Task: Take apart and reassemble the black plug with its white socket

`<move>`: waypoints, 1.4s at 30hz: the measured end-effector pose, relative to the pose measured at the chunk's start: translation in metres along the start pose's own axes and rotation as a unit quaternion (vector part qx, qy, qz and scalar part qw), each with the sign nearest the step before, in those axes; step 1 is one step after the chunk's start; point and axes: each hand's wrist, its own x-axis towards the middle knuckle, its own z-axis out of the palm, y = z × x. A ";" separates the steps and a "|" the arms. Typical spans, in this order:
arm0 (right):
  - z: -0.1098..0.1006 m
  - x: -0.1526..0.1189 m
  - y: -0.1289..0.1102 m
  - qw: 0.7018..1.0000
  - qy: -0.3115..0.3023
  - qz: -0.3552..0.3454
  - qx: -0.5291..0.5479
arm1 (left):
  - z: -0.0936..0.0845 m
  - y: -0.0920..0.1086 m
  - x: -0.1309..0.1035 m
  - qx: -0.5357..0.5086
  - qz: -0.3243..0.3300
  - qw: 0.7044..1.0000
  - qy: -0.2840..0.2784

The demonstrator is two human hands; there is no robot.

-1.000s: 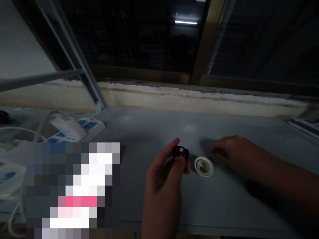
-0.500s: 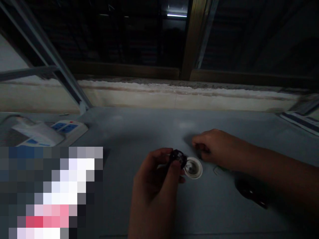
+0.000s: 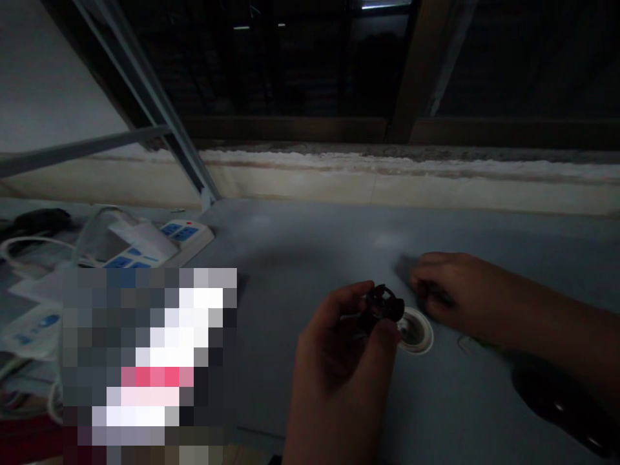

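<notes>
My left hand is closed around a small dark round part with cut-out openings, pinched between thumb and fingers. Just right of it, a white round-rimmed cup with a shiny metallic inside rests on the grey table, partly covered by my thumb and the part. My right hand is beyond the cup, low over the table, its fingers curled in. Whatever those fingers hold, if anything, is hidden. Near the right wrist lies a thin bent piece with some green beside it.
A glossy black rounded object lies under my right forearm. White power strips with plugs and cables spread over the left side. A metal frame post stands at the back left, before a dark window. A blurred-out patch hides the lower left.
The camera has turned left, so everything appears farther right and more of the power strips shows. The dark part has tilted in my left hand. My right hand stays curled.
</notes>
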 end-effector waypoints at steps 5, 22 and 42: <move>0.003 -0.009 0.001 1.000 0.020 -0.017 0.001 | -0.001 -0.003 -0.002 0.000 -0.001 1.000 -0.001; -0.006 -0.018 -0.025 0.927 0.258 -0.190 0.197 | 0.002 -0.005 -0.002 0.027 0.049 0.998 -0.002; -0.004 -0.024 -0.044 0.938 0.222 -0.188 0.187 | 0.001 -0.009 -0.003 0.087 0.083 0.992 -0.044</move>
